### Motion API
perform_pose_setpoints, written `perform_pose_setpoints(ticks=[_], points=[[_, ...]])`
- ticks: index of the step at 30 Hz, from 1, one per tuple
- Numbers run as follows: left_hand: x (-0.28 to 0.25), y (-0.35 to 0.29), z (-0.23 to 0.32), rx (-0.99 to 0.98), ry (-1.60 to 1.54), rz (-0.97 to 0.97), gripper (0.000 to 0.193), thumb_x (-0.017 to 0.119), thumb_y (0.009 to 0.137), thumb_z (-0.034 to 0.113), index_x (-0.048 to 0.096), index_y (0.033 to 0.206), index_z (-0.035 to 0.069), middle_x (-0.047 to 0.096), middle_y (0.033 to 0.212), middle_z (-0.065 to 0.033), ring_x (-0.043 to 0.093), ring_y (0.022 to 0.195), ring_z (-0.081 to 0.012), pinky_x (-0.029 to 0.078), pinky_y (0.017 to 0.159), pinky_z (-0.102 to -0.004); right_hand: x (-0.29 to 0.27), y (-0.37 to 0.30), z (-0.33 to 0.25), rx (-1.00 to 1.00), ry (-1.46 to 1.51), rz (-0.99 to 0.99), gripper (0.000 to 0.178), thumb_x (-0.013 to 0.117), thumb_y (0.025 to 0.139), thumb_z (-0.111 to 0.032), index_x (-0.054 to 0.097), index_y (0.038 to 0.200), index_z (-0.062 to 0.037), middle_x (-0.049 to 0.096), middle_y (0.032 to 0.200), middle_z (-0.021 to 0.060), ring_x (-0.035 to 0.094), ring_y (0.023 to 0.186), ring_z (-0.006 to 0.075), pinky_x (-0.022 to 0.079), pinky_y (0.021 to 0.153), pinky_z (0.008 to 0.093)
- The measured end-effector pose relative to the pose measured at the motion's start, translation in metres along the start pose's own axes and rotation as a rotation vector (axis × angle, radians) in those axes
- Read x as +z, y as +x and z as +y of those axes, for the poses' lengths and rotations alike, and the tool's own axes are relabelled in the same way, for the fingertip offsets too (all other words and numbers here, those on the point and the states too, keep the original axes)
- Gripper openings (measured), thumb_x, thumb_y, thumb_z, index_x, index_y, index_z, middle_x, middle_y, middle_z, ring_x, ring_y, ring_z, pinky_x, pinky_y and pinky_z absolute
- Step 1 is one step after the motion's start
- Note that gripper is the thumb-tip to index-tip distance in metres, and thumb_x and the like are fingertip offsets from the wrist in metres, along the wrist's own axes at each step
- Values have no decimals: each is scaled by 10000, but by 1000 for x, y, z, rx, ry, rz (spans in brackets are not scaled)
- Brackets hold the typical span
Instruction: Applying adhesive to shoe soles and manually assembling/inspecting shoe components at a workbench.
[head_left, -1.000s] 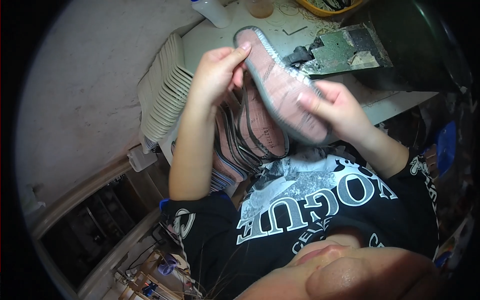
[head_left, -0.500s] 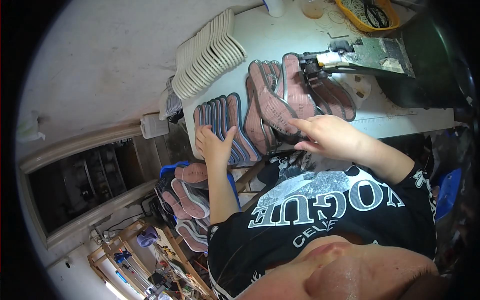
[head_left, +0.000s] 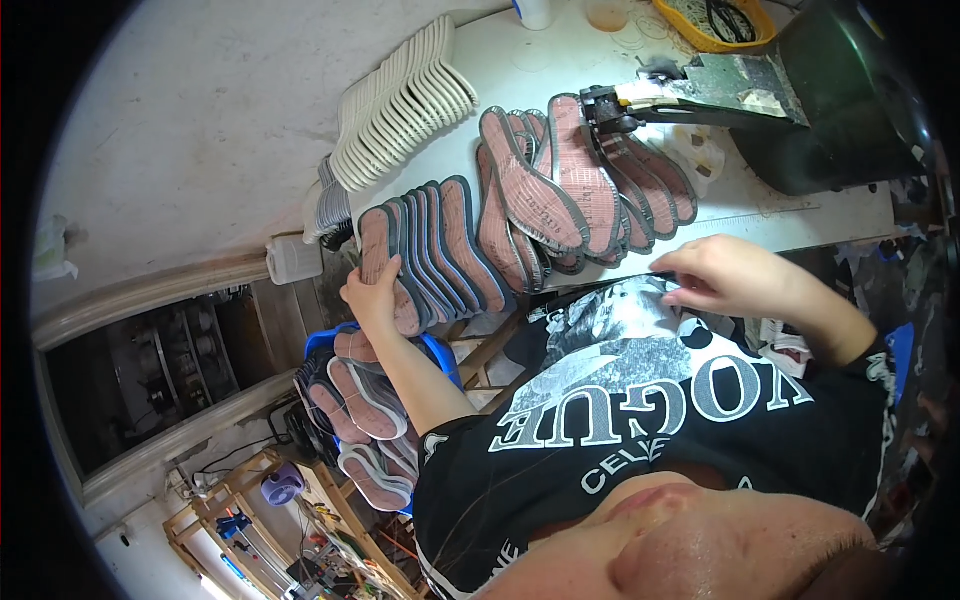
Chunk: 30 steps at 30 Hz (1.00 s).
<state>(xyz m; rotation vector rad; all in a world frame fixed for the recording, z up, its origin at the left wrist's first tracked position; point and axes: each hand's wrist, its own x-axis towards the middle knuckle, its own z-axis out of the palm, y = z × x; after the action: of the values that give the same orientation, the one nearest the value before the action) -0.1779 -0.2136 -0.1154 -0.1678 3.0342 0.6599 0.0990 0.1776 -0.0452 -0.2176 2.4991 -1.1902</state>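
Observation:
A row of pink insoles (head_left: 455, 240) with dark edging leans in an overlapping stack at the left front of the white table. My left hand (head_left: 372, 295) is closed on the leftmost insole (head_left: 377, 240) of that row, thumb on its face and fingers around its outer edge. Right of the row lies a looser pile of pink insoles (head_left: 580, 190), fanned out and partly under the machine arm. Near the table's front edge, in front of that pile, my right hand (head_left: 715, 277) hovers with nothing visible in it, thumb and forefinger apart.
A green machine (head_left: 840, 110) with a metal arm (head_left: 710, 95) stands at the right. Cream curved pieces (head_left: 405, 100) are stacked at the back left. A yellow basket (head_left: 720, 30) sits at the far edge. Below the table, a blue bin (head_left: 440, 355) holds bundled insoles (head_left: 365, 400).
My left hand has moved left and down, from the top of the row to its leftmost insole, which now tilts apart. My right hand has left the loose pile and drawn back rightward.

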Motion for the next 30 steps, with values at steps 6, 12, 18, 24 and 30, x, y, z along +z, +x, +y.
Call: perform_pose_setpoints(ticks=[6,12,18,24,30], points=[[-22,-20,16,52,334,247,783,772,674,520,550,1190,-25,508,1223,-260,516,1105,-445,438,926,-471,-74,-35,-5,-190,-181,186,341,668,842,-183,610,1127,-5,650,842,119,610,660,200,488,625,329],[-45,-73,98,351,-666,-107,488,662,889,371,563,1117,-48,647,1003,-133,617,890,-204,484,787,-316,-75,-4,-14,-504,514,148,387,577,901,-135,530,1252,20,623,928,94,595,818,137,482,722,279],[12,-143,203,288,-1320,-943,340,547,978,260,556,1148,-34,643,1019,-64,595,886,-98,480,772,-236,6,54,-2,-449,1076,-21,513,536,966,-380,422,1285,6,551,1162,106,564,1026,167,472,881,306],[21,-162,222,361,-1361,-1067,243,559,966,189,592,1073,-26,657,942,-48,589,797,-66,474,736,-215,25,61,27,-317,1280,131,396,612,931,-273,547,1176,31,633,1049,96,629,905,156,531,784,284],[25,-159,214,556,-1213,-747,173,600,944,169,610,983,1,640,882,-15,546,717,-51,447,668,-202,-14,38,-3,-222,1136,121,296,640,906,-187,632,1074,57,677,907,84,658,780,132,551,698,260]])
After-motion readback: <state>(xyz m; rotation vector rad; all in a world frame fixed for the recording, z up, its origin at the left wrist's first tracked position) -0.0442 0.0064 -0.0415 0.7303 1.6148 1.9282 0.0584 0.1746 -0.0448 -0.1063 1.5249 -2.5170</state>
